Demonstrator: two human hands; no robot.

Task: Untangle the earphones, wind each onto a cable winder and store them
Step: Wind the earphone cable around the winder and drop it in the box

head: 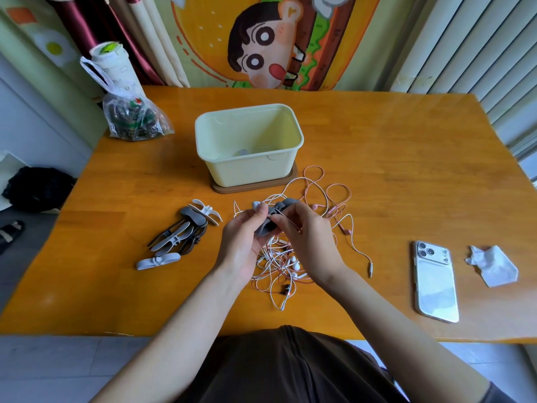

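While left hand (pixel 243 242) grips winder (pixel 266 229), right hand (pixel 308 238) pinches cable (pixel 287 223)

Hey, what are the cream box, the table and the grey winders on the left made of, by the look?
Cream box: likely plastic, smooth, with a rounded moulded rim.
Table: wood or veneer, glossy; grain and glare show.
Grey winders: probably matte silicone or rubber, unsure.

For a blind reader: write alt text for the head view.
Above a tangle of white and pink earphones on a wooden table, the left hand holds a grey winder and the right hand pinches a white cable at it. Spare winders lie to the left, a pale box stands behind, a phone to the right.
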